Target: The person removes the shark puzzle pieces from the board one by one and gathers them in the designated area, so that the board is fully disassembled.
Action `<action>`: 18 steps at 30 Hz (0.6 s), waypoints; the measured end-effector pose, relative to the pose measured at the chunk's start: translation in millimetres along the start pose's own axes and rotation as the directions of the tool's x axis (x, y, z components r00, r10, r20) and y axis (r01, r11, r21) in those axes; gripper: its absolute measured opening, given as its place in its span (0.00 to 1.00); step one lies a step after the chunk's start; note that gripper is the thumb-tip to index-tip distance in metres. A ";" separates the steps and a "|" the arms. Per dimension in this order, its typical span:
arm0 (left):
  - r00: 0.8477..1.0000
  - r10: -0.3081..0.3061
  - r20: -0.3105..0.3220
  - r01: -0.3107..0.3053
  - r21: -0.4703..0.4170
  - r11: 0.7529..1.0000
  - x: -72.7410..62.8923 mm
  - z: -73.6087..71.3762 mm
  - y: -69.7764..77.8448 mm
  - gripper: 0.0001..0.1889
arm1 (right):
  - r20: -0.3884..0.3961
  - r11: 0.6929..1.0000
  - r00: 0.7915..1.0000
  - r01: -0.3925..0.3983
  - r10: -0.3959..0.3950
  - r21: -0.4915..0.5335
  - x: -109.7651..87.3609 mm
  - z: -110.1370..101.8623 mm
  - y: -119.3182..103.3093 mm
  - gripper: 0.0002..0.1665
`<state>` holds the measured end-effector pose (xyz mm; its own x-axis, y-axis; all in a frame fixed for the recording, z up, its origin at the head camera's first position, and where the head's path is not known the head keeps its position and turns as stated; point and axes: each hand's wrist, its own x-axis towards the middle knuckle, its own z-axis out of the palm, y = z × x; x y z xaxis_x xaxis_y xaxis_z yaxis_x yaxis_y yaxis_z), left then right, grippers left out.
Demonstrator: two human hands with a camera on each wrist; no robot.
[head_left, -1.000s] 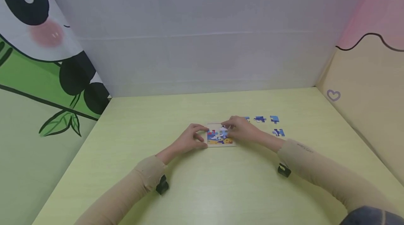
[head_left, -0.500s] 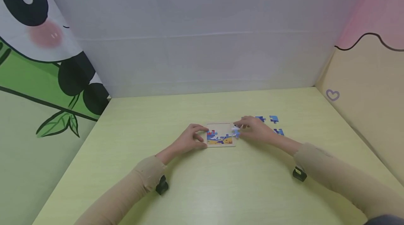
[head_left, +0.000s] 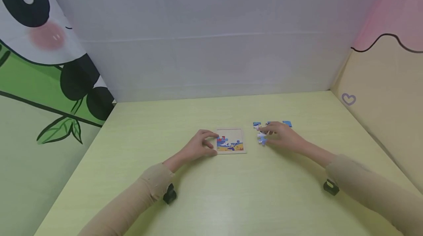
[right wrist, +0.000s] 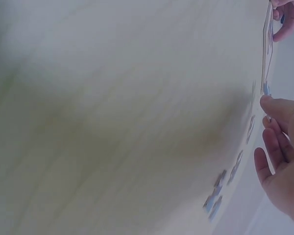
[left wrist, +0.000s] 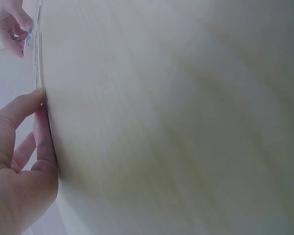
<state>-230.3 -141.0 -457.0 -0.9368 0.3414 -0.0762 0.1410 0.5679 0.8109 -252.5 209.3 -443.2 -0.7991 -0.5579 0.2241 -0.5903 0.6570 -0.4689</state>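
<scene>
A small jigsaw board point(head_left: 230, 134) lies flat on the table, its lower part filled with pieces showing red, blue, white and yellow. The upper part shows a bare pale base. My left hand point(head_left: 198, 145) holds the board's left edge between thumb and forefinger; the left wrist view shows the board edge-on point(left wrist: 40, 63) at these fingertips. To the right of the board, my right hand point(head_left: 286, 139) pinches a light blue and white puzzle piece point(head_left: 262, 139). In the right wrist view that piece point(right wrist: 266, 88) shows past the thumb tip.
Beyond the right hand lie several loose puzzle pieces, such as a blue one point(head_left: 256, 124) and another at the far right point(head_left: 287, 123); the hand partly covers others. A pale wall point(head_left: 211, 63) closes off the table's point(head_left: 185, 199) back, with printed panels at both sides.
My right hand has moved right, away from the board, carrying the light blue piece off its upper right area. The left hand and the board have stayed in place.
</scene>
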 end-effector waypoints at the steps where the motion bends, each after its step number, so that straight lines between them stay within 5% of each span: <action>1: 1.000 0.000 0.001 0.000 0.000 1.000 -0.1 0.0 0.3 0.33 | -0.001 1.000 1.000 0.003 -0.003 -0.003 -1.9 -1.4 1.9 0.24; 18: 1.000 0.003 0.002 -0.003 0.003 1.000 -1.0 -1.0 -0.3 0.33 | 0.024 0.997 1.000 -0.005 0.007 -0.081 -17.0 -15.7 40.1 0.22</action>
<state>-229.7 -142.2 -456.6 -0.9357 0.3446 -0.0753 0.1445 0.5692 0.8094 -264.4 253.1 -452.3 -0.8004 -0.5651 0.2003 -0.5934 0.6991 -0.3990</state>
